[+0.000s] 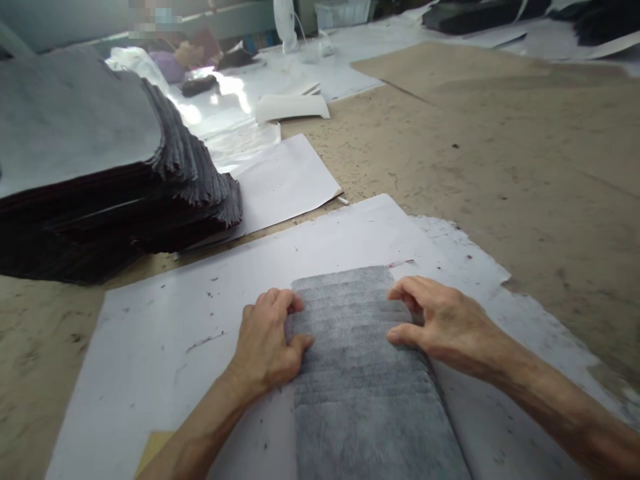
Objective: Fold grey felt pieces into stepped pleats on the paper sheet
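On the far left, a tall pile of dark cloth-like pieces (75, 127) sits on the worktop (425, 153). Its top is grey, and its right side is made of many thin, ragged edges. Just right of it and lower down, a bit of a yellow piece (155, 443) peeks out by the left arm. It is on a big white sheet (145, 360) with little dark specks on it. Farther back, there is a soft purple thing (167, 65).

Next comes the left hand (277, 333). Its thumb and fingers are bent and spread apart, at the left edge of the grey layers (360, 347), with the thumb tip over the top. Behind it, far back, stands a white bottle-like thing (285, 25), and nearer is a curved white strip (293, 108).

The grey layers lie on the big white sheet, between the two hands. Their far ends make a row of small steps.

The right hand (425, 317) is at their right edge. Its thumb and fingers make a wide gap, too. Far back on the right is a long black bundle (480, 15).
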Demonstrator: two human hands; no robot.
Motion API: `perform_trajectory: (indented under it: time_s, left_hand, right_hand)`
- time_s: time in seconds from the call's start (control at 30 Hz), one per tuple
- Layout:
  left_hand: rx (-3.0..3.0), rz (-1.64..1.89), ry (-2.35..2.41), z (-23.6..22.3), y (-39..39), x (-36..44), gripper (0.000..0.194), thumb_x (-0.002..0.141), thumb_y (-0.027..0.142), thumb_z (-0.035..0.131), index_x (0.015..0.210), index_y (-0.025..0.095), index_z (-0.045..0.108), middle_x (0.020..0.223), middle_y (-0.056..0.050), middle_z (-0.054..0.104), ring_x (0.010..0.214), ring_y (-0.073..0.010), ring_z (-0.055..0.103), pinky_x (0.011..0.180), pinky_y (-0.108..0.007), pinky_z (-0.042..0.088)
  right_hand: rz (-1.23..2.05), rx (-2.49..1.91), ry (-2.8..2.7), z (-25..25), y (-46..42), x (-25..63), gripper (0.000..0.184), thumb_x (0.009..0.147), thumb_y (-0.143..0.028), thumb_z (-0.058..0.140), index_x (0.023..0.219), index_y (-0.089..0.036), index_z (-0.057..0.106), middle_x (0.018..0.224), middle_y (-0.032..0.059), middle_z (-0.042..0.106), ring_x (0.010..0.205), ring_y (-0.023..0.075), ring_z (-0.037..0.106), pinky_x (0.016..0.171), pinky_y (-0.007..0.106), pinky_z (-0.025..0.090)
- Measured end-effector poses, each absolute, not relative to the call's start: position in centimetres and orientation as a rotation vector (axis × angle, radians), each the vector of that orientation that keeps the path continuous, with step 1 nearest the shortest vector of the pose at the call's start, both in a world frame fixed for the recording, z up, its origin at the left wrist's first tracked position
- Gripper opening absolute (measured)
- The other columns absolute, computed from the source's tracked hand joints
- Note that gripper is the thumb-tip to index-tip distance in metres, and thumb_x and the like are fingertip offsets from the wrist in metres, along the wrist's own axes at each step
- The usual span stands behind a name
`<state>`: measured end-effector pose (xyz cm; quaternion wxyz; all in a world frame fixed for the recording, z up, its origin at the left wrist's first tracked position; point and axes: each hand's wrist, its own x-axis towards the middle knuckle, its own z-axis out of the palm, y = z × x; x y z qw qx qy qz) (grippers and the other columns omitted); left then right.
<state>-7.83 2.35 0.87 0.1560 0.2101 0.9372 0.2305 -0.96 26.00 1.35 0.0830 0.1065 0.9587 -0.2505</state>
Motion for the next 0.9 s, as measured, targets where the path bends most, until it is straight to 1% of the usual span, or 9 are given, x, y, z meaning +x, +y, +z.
perform_trajectory:
  time_s: [0.1, 0.13, 0.23, 0.33, 0.53, 0.7, 0.9]
  left_hand:
    - [0.52, 0.581, 2.674, 1.2, 2.5, -7.9, 0.02, 0.06, 0.025, 0.063, 0.072, 0.02, 0.047, 0.087, -0.002, 0.053, 0.088, -0.0229, 0.048, 0.079, -0.039, 0.036]
    - [0.492, 0.584, 2.675, 1.2, 2.4, -7.8, 0.018, 0.061, 0.027, 0.063, 0.066, 0.02, 0.046, 0.085, -0.002, 0.052, 0.087, -0.0224, 0.048, 0.078, -0.038, 0.036]
    - [0.445, 0.718, 2.696, 0.8, 1.7, -6.9, 0.02, 0.069, 0.034, 0.058, 0.059, 0.02, 0.047, 0.081, -0.001, 0.052, 0.084, -0.0208, 0.048, 0.077, -0.038, 0.035]
    - [0.424, 0.872, 2.725, 0.1, 1.2, -6.0, 0.02, 0.074, 0.037, 0.053, 0.061, 0.021, 0.052, 0.079, -0.001, 0.053, 0.082, -0.0206, 0.049, 0.077, -0.038, 0.034]
    - [0.324, 1.015, 2.669, -0.1, 1.4, -5.9, 0.019, 0.07, 0.032, 0.054, 0.055, 0.02, 0.048, 0.075, 0.0, 0.052, 0.079, -0.0194, 0.048, 0.074, -0.035, 0.034]
    - [0.297, 1.03, 2.619, 0.3, 1.5, -6.2, 0.018, 0.067, 0.027, 0.054, 0.054, 0.019, 0.045, 0.074, 0.0, 0.051, 0.078, -0.0187, 0.047, 0.075, -0.035, 0.032]
    - [0.324, 0.99, 2.65, 0.2, 1.6, -6.2, 0.018, 0.066, 0.024, 0.055, 0.053, 0.018, 0.044, 0.072, 0.001, 0.051, 0.077, -0.0176, 0.047, 0.075, -0.035, 0.031]
  right_hand:
    - [-0.681, 0.384, 2.893, 1.1, 25.7, -0.6, 0.019, 0.057, -0.029, 0.068, 0.068, -0.021, 0.055, 0.068, -0.0031, 0.053, 0.063, 0.0146, 0.051, 0.055, 0.026, 0.035]
    - [-0.675, 0.408, 2.91, 0.9, 25.5, -0.2, 0.018, 0.059, -0.032, 0.066, 0.062, -0.021, 0.052, 0.065, -0.003, 0.052, 0.06, 0.0145, 0.05, 0.053, 0.025, 0.034]
    - [-0.743, 0.542, 2.928, 0.4, 24.7, 1.7, 0.035, 0.067, -0.046, 0.056, 0.051, -0.02, 0.04, 0.051, -0.0033, 0.044, 0.048, 0.0131, 0.043, 0.046, 0.025, 0.029]
    - [-0.875, 0.675, 2.939, -0.2, 23.9, 3.1, 0.042, 0.073, -0.054, 0.046, 0.05, -0.02, 0.036, 0.045, -0.0037, 0.039, 0.042, 0.012, 0.039, 0.043, 0.024, 0.028]
    - [-1.007, 0.778, 2.906, -0.1, 23.4, 3.0, 0.039, 0.069, -0.05, 0.046, 0.047, -0.02, 0.032, 0.044, -0.0032, 0.035, 0.041, 0.0114, 0.037, 0.039, 0.023, 0.026]
    - [-1.079, 0.84, 2.766, 0.0, 23.4, 2.9, 0.038, 0.067, -0.052, 0.046, 0.049, -0.02, 0.036, 0.047, -0.003, 0.036, 0.045, 0.0116, 0.037, 0.041, 0.023, 0.028]
    - [-1.123, 0.814, 2.741, -0.2, 23.6, 3.0, 0.038, 0.067, -0.05, 0.048, 0.05, -0.02, 0.034, 0.049, -0.0032, 0.036, 0.047, 0.0113, 0.037, 0.042, 0.022, 0.029]
